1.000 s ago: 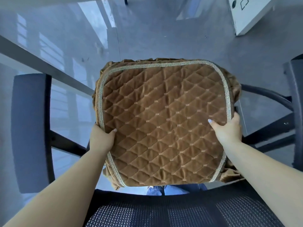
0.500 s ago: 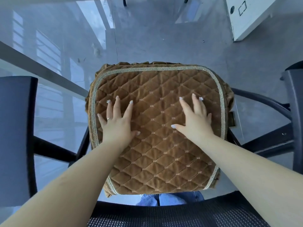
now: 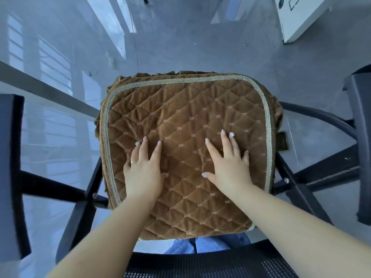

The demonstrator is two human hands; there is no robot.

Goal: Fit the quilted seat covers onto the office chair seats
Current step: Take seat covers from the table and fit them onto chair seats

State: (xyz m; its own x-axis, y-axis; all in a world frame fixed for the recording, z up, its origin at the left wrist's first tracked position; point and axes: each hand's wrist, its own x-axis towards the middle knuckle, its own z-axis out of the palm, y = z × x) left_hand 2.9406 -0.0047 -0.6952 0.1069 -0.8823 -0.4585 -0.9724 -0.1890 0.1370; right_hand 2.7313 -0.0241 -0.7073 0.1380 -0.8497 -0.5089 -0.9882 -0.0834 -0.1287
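Note:
A brown quilted seat cover (image 3: 186, 109) with pale braided trim lies over the office chair seat, its ruffled skirt hanging down the far and side edges. My left hand (image 3: 143, 169) rests flat on the cover's left half, fingers spread, holding nothing. My right hand (image 3: 227, 165) presses flat on the right half, fingers apart too. The seat itself is hidden under the cover. Wrinkles show in the fabric near the left hand.
Black armrests stand at the left (image 3: 10, 173) and right (image 3: 361, 147), joined by black frame bars (image 3: 313, 115). The mesh backrest top (image 3: 210, 265) lies at the bottom edge. A white box (image 3: 297, 15) sits on the glossy grey floor at the far right.
Both hands let go of the cover's side edges and came to lie flat on its top, then slid nearer to me. The cover now sits lower on the seat.

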